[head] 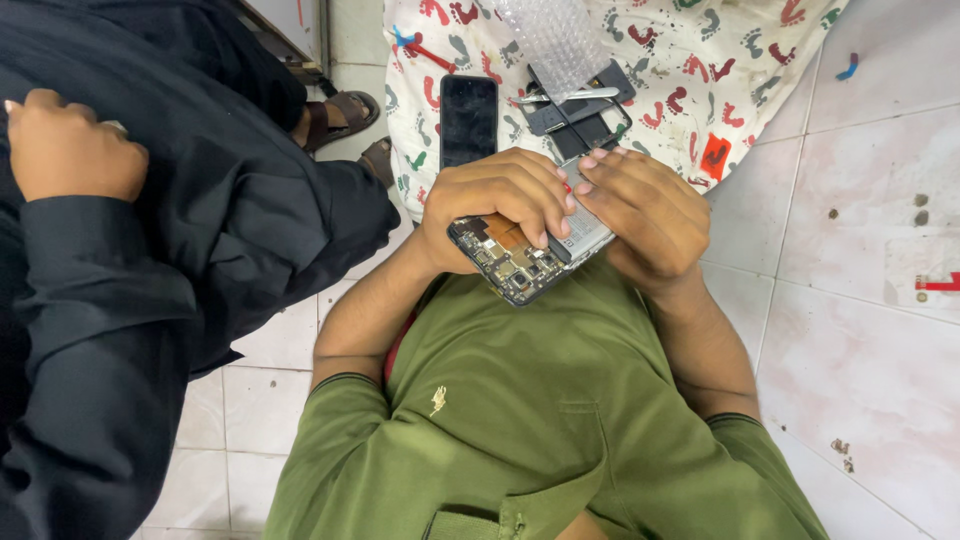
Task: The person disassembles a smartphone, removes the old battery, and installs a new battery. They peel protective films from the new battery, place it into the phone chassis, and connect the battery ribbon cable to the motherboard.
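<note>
Both my hands hold an opened phone [520, 262] over my green shirt. Its back is off, so the circuit board and a silvery battery show. My left hand [492, 200] grips the phone's board end from above, fingers curled over it. My right hand [648, 215] cups the other end, its fingertips meeting the left hand's on the battery. Most of the phone's middle is hidden under my fingers.
A white cloth [740, 60] printed with coloured footprints lies ahead on the tiled floor [860, 200]. On it are a black-screened phone [468, 120], bubble wrap [555, 40], metal tweezers [572, 96] and black parts [585, 125]. Another person in black [150, 250] sits close on my left, hand [65, 145] on knee, sandalled foot [345, 112] nearby.
</note>
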